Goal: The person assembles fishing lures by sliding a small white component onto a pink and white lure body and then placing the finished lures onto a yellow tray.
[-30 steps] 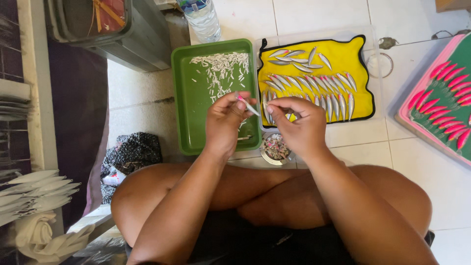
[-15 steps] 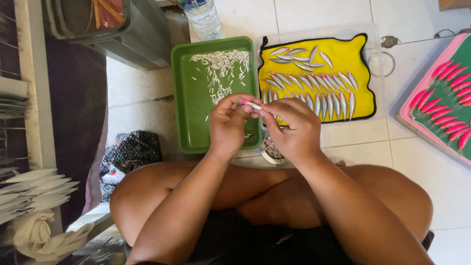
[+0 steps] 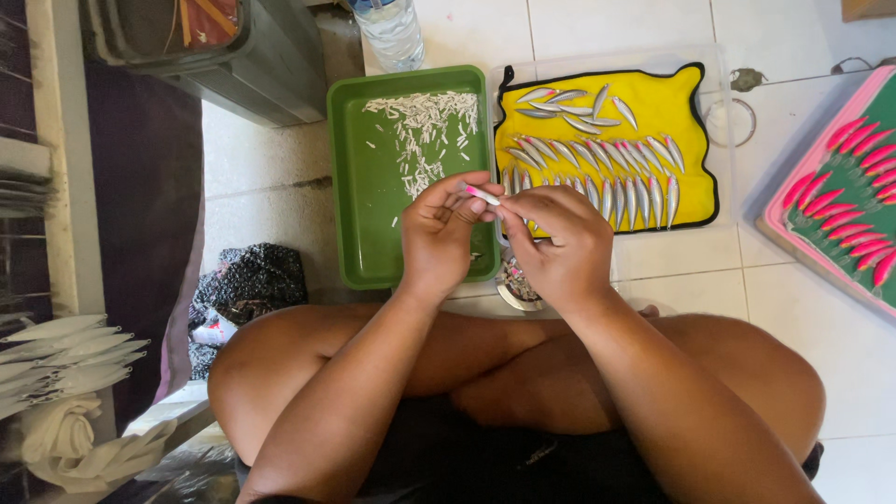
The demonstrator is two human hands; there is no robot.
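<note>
Apparently both hands (image 3: 504, 233) pinching pink-tipped lure (image 3: 483, 194)

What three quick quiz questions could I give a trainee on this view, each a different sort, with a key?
1. True or false: the green tray holds a scatter of small white pieces.
2. Multiple choice: the silver lures lie on (A) a yellow mat, (B) the green tray, (C) a bare floor tile.
3. Short answer: what do the left hand and right hand hold between them?

Key
1. True.
2. A, the yellow mat with a black edge.
3. One small lure with a pink tip, pinched in the fingers of both hands, above the near right corner of the tray.
</note>
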